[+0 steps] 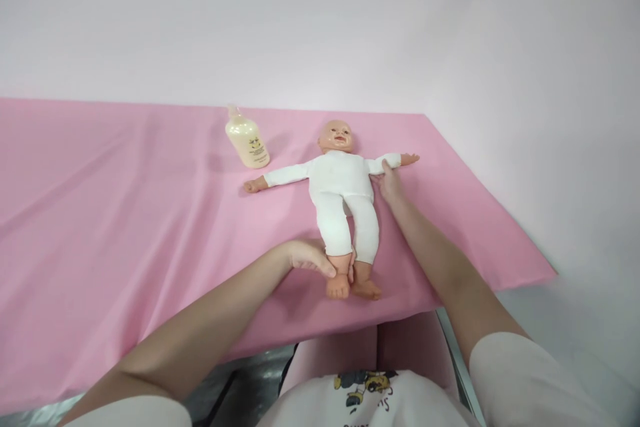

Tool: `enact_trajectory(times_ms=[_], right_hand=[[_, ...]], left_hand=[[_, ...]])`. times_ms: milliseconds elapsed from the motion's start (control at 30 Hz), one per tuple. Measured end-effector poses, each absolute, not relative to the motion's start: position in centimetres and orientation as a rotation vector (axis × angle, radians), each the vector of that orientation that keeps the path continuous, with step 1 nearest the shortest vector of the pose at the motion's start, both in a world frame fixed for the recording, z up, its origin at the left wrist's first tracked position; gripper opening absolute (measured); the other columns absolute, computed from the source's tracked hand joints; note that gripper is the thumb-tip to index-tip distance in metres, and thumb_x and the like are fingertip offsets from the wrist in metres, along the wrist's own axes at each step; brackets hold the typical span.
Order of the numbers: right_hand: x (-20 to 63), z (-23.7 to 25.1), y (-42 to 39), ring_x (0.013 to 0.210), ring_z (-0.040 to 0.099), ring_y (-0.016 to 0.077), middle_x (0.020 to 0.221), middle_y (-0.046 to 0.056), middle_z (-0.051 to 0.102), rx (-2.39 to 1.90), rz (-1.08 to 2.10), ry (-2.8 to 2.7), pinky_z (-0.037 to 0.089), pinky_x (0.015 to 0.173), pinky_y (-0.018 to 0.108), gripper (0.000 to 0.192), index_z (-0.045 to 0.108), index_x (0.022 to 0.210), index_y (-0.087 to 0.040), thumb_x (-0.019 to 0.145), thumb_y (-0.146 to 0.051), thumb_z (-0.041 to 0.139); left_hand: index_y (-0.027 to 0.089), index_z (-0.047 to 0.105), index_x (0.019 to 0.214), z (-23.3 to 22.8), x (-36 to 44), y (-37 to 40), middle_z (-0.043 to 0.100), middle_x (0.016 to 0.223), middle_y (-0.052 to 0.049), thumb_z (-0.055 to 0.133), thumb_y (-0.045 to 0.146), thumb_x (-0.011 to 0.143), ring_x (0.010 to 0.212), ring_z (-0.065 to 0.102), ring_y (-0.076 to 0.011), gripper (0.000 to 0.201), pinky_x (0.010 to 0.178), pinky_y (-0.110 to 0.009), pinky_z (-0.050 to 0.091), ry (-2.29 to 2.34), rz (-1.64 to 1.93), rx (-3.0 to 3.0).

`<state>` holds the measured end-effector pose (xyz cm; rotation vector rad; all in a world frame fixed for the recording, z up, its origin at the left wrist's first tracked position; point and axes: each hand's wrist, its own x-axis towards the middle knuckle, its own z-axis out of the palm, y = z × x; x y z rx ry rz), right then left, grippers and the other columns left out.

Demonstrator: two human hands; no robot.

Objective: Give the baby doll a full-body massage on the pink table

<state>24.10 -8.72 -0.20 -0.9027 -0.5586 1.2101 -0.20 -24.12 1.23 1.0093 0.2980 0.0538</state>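
My left hand [311,257] had a light grip on the doll [341,195] at its lower leg: thumb laid across the ankle just above the foot, fingers tucked behind where I could not see them, so the hand was partly closed around that leg rather than clamped. My right hand [389,181] lay stretched out at the doll's other side, fingers nearly flat and touching the white sleeve near the armpit; whether it pinched the fabric or only pressed on it I could not tell.

The doll lay on its back in a white one-piece suit, arms spread wide, head toward the far edge of the worktop [100,227], feet close to the near edge in front of me. The worktop was covered by a pink cloth, rumpled into long folds on the left half. A cream lotion bottle [247,141] stood tilted near the far edge, well apart from both hands, just beyond the doll's outstretched arm.

I judged this as the steadying step, 1 hand at the leg and 1 at the shoulder, the doll being set straight. Any next move would have called for a soft hold, since the limbs looked floppy and the cloth under them could slide.
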Motion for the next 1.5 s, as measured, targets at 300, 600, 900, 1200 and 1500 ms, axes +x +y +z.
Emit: enact_trajectory(times_ms=[300,600,900,1200,1500], right_hand=[[24.6,-1.5,-7.3,0.091,0.073,0.0193,0.094,0.002,0.071,-0.898,1.261,-0.486,0.066,0.086,0.04,0.023,0.055,0.099,-0.024,0.081,-0.011,0.061],[24.2,-0.6,-8.5,0.094,0.071,0.0134,0.106,-0.006,0.069,-0.861,1.124,-0.736,0.064,0.084,0.03,0.048,0.05,0.121,-0.033,0.079,-0.013,0.063],[21.7,0.4,-11.4,0.131,0.053,0.019,0.122,0.0,0.066,-0.863,0.93,-1.273,0.037,0.121,0.041,0.029,0.067,0.109,-0.029,0.081,-0.02,0.07],[21.8,1.7,-12.2,0.136,0.048,0.0215,0.119,-0.001,0.067,-0.883,0.845,-1.514,0.021,0.128,0.043,0.03,0.076,0.097,-0.031,0.081,-0.007,0.066],[21.8,0.9,-11.1,0.126,0.056,0.016,0.116,-0.002,0.068,-0.832,1.001,-1.139,0.038,0.119,0.037,0.036,0.065,0.106,-0.026,0.078,-0.004,0.065]], left_hand=[[0.018,0.07,0.096,3.3,-0.1,-23.9,0.073,0.085,-0.004,0.083,0.013,0.063,0.086,0.073,-0.0284,0.036,0.076,-0.04,0.06,0.259,-0.069,1.166],[0.018,0.063,0.088,3.3,-0.6,-23.7,0.068,0.069,-0.005,0.087,0.047,0.056,0.056,0.063,-0.0199,0.049,0.051,-0.029,0.052,0.138,0.021,0.904],[0.01,0.059,0.096,2.1,-0.4,-22.1,0.05,0.059,0.004,0.045,0.046,0.096,0.028,0.027,-0.0049,0.039,0.026,-0.017,0.021,0.258,0.582,0.566],[0.011,0.06,0.1,2.1,0.2,-22.6,0.052,0.067,0.002,0.046,0.049,0.097,0.03,0.027,-0.0022,0.04,0.027,-0.014,0.016,0.327,0.504,0.615],[0.014,0.058,0.108,2.2,0.2,-23.5,0.061,0.073,0.0,0.064,0.057,0.086,0.033,0.04,-0.0043,0.049,0.031,-0.016,0.024,0.247,0.451,0.758]])
